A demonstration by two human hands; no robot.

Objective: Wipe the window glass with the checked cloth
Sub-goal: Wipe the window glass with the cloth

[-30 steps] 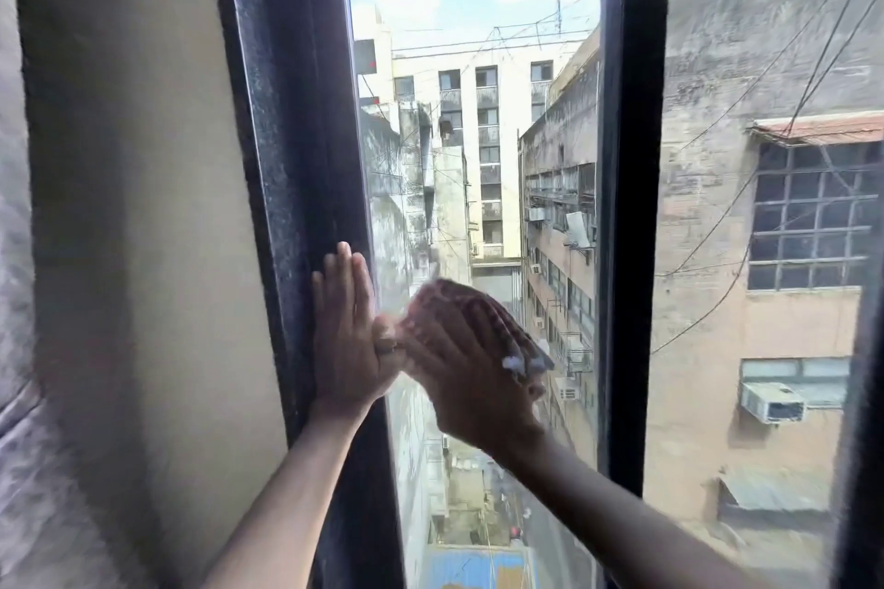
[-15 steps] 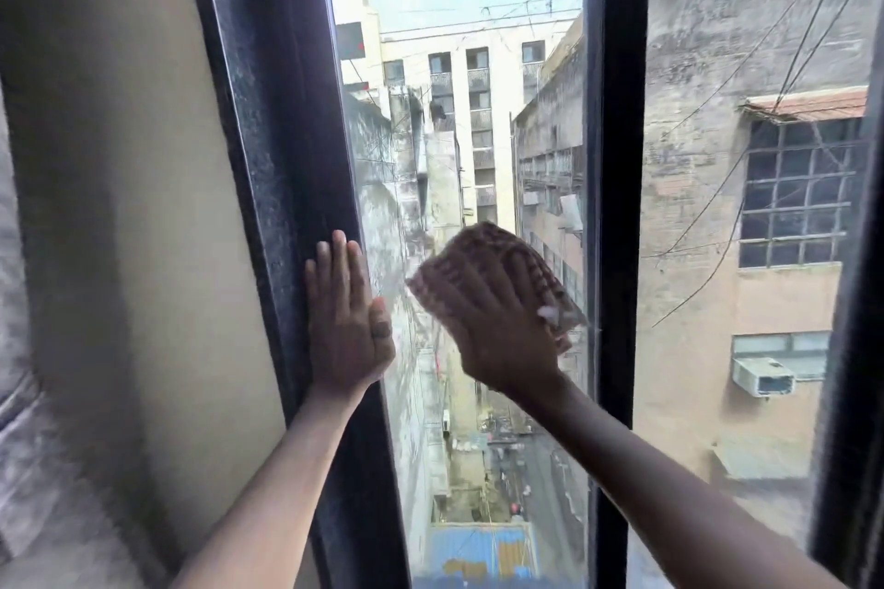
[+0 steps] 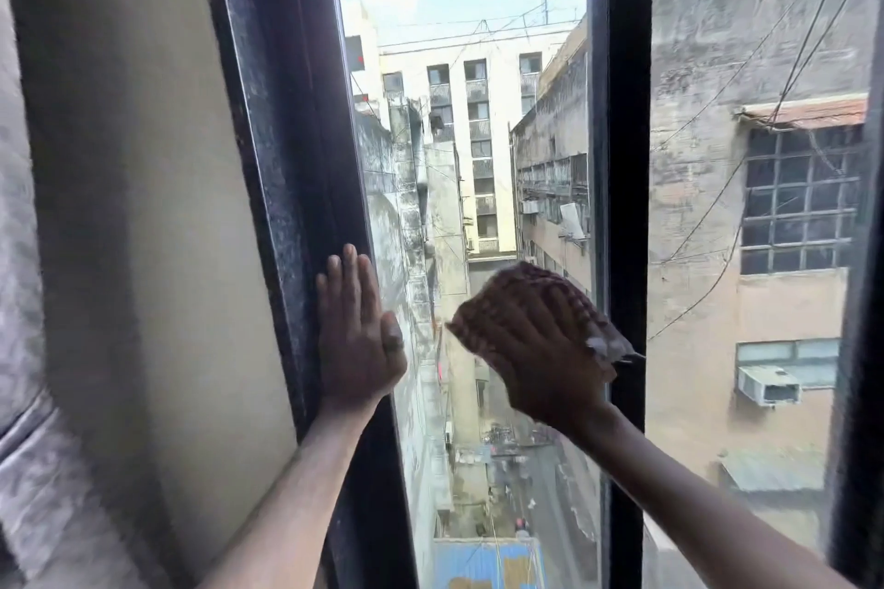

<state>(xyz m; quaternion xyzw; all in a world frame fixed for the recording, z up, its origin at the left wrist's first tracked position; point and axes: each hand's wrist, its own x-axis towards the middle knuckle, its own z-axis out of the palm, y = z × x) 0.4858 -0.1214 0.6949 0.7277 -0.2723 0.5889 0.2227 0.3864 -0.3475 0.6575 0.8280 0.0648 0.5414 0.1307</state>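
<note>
Pressing the checked cloth (image 3: 540,297) flat against the window glass (image 3: 459,167), the right hand (image 3: 535,354) sits low on the pane, close to the dark centre mullion (image 3: 622,158). Its grip is a spread palm with fingers laid over the cloth, pinning it to the glass rather than closing around it; the cloth shows above the fingertips and a frayed corner trails to the right, reaching the mullion edge. Cloth pattern is brown and pale checks, slightly blurred. The left hand (image 3: 356,335) lies flat and open, fingers straight and together, braced on the dark left frame (image 3: 287,134) where frame meets glass; it holds nothing. Both forearms are bare and rise from the lower edge of view. A pale wall (image 3: 143,206) borders the frame on the left. Buildings and a narrow lane show through the pane
</note>
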